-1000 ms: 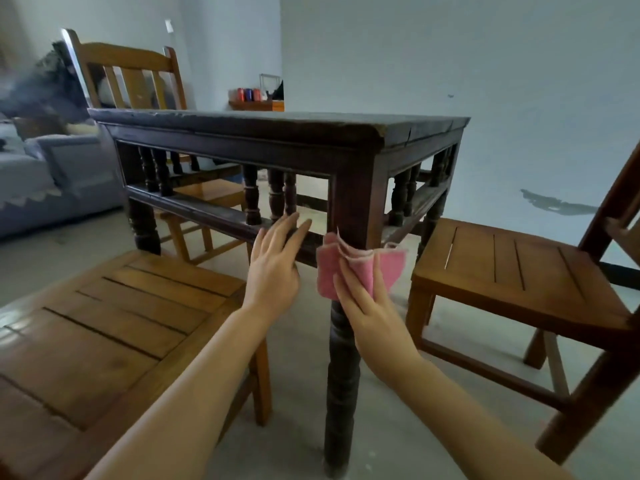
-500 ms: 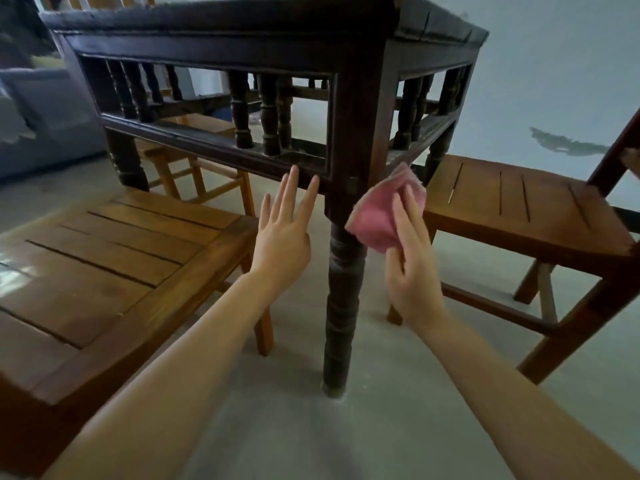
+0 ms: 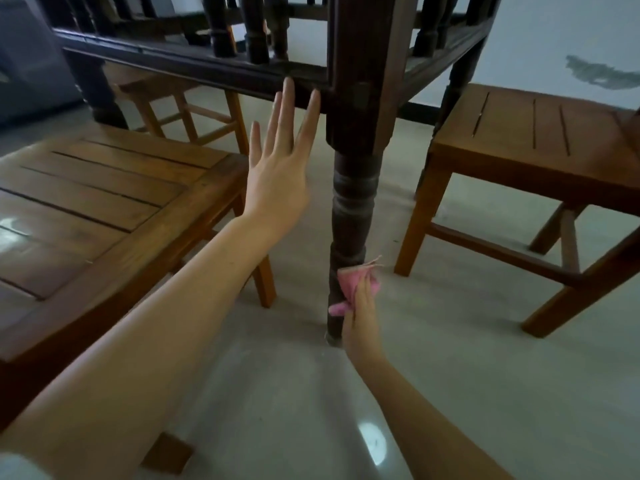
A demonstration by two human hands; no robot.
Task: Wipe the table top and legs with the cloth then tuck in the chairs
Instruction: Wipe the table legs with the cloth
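Low at six o'clock from the near table leg (image 3: 351, 216), right hand (image 3: 360, 317) pinches a bunched pink cloth (image 3: 349, 289) against the turned shaft, close above the foot. Left hand (image 3: 277, 178) is spread wide, fingers straight, tips on the lower rail (image 3: 194, 69) at eleven o'clock, apparently as a brace. Judgement: wrap the cloth round the full circumference and work into the ring grooves, where dust would lodge. Leg is dark, lathe-turned, matte. Slatted chairs (image 3: 540, 133) at two and nine o'clock are lighter, glossier wood, not yet tucked in.
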